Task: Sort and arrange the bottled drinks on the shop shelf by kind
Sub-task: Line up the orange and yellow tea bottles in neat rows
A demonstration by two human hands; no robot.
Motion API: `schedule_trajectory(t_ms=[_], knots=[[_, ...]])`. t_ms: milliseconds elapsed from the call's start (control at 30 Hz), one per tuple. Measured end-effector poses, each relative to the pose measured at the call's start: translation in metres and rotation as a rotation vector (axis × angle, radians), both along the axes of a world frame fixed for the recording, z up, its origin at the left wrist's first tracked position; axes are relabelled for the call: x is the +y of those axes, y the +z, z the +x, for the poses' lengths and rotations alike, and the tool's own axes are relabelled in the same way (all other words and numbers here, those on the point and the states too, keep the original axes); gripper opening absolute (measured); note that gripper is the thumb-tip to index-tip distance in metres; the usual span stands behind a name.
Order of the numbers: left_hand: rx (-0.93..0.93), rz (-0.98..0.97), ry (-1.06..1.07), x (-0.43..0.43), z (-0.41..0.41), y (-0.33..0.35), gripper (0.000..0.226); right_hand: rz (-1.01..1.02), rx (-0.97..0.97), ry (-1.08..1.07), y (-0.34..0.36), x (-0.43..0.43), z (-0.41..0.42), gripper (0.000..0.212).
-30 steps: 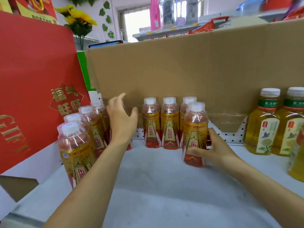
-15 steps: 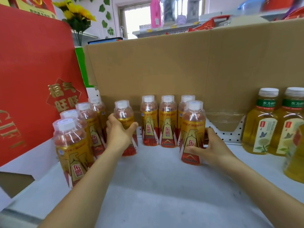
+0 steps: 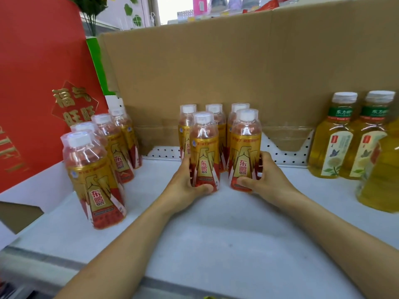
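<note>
Your left hand (image 3: 183,186) grips one gold energy bottle (image 3: 204,152) and your right hand (image 3: 267,180) grips a second gold bottle (image 3: 245,147), both standing just ahead of three matching bottles (image 3: 214,110) lined against the cardboard backing (image 3: 216,72). Roughly halfway, I judge: four loose gold bottles (image 3: 95,180) wait toward the cardboard's left end, green tea bottles (image 3: 332,137) at its right

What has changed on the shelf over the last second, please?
The left hand took a grip on an energy-drink bottle and brought it right, alongside the matching bottle in the right hand. That hand's hold, the left row and the tea bottles stayed put.
</note>
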State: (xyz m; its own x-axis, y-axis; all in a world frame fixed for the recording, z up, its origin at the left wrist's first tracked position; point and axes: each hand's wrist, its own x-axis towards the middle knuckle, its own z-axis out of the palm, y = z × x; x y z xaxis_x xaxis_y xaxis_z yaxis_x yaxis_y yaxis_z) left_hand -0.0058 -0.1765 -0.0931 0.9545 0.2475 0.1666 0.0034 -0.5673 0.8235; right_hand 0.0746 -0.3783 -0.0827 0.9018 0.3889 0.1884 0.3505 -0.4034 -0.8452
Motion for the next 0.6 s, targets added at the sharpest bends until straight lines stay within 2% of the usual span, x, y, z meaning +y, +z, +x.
schedule_trajectory(t_ms=[400, 500, 600], knots=[[-0.030, 0.049, 0.033, -0.010, 0.007, -0.003, 0.087, 0.042, -0.042, 0.021, -0.006, 0.006, 0.001, 0.076], [-0.082, 0.095, 0.047, -0.015, -0.010, 0.016, 0.084, 0.096, -0.220, -0.042, 0.002, 0.003, 0.000, 0.086], [-0.228, 0.273, 0.125, -0.013, -0.042, 0.031, 0.076, 0.070, -0.410, -0.130, 0.019, 0.003, -0.008, 0.086]])
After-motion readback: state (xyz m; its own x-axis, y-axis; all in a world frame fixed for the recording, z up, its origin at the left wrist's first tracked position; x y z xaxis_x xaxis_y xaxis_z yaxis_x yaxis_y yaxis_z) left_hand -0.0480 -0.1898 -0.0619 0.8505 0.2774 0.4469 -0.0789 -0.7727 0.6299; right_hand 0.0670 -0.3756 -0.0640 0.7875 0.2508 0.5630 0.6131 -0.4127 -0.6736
